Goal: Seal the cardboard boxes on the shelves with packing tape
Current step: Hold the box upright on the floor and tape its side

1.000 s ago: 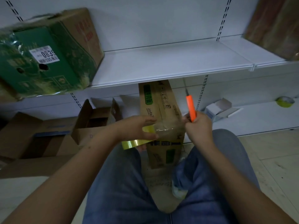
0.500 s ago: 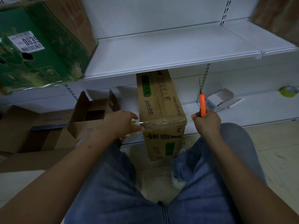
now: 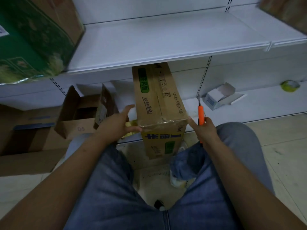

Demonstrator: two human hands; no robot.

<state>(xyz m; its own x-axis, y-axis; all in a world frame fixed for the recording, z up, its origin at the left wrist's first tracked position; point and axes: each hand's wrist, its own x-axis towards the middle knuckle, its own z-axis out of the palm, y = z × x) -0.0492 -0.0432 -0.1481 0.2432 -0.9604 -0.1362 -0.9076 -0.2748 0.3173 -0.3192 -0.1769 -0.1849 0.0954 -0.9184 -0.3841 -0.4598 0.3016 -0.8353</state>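
Observation:
A tall brown cardboard box [image 3: 156, 103] with green labels lies on the bottom shelf, its near end sticking out over the shelf edge. Clear tape crosses its near top edge. My left hand [image 3: 116, 123] has its fingers spread against the box's left side, one fingertip on the taped corner. A yellowish tape roll [image 3: 131, 126] shows partly behind that hand. My right hand [image 3: 205, 130] grips an orange utility knife [image 3: 201, 116], blade pointing up, while its forefinger touches the box's right corner.
An open brown box [image 3: 79, 117] stands to the left, flattened cardboard [image 3: 25, 140] beyond it. A green box [image 3: 29, 35] sits on the upper shelf [image 3: 166, 39]. On the lower shelf at right lie a small white carton [image 3: 219, 97] and a second tape roll [image 3: 289, 86]. My jeans-clad knees fill the foreground.
The tape strip has been cut and lies stuck on the box. My left hand moved from holding the roll to pressing the box's left side. My right hand came back to the box's right corner.

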